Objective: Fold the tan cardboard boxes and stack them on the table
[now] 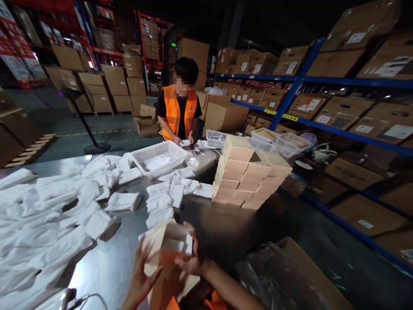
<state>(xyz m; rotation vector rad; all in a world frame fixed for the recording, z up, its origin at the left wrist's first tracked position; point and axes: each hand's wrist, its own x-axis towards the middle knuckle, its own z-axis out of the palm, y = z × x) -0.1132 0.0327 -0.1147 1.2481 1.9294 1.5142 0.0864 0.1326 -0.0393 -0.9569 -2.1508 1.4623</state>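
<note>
Both hands [167, 267] around stiff tan carton [167, 243]

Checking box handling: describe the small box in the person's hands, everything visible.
The small box looks like tan cardboard, with its top flaps open and something white inside. It is held tilted just above the near edge of the metal table. The left hand grips its left side; the right hand holds its right side, fingers at the flap.

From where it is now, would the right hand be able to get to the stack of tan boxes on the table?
Probably yes: the right hand grips a small box, but the tabletop between it and the stack of tan boxes looks bare.
</note>
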